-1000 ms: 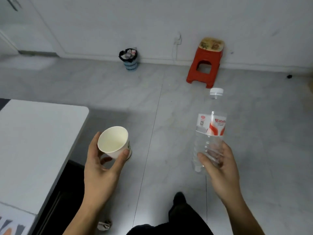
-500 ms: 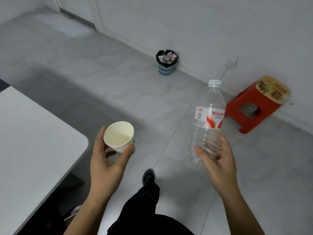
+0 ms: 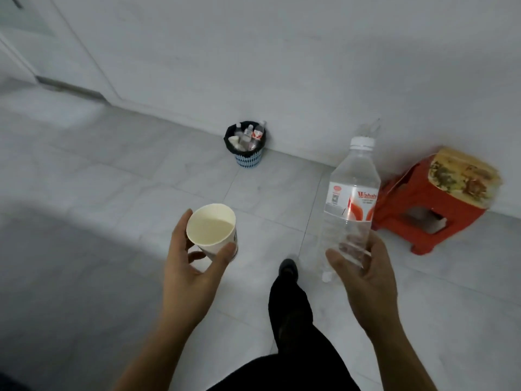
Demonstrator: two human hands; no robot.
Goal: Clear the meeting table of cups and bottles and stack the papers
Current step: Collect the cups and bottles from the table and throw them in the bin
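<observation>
Bin (image 3: 245, 145) nearer than a second ago, so we're mid-carry: left hand (image 3: 191, 269) grips paper cup (image 3: 211, 230), right hand (image 3: 363, 275) grips water bottle (image 3: 349, 204), drop-off likely next.

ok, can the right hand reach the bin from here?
Probably not yet: right hand, holding the bottle, is well short of the bin by the wall. Only open floor lies between.

The left hand (image 3: 189, 277) hides the base of the paper cup (image 3: 211, 228); the right hand (image 3: 363, 277) partly covers the lower bottle (image 3: 349, 193). Inside the waste bin (image 3: 248, 161), much is too small to tell.
</observation>
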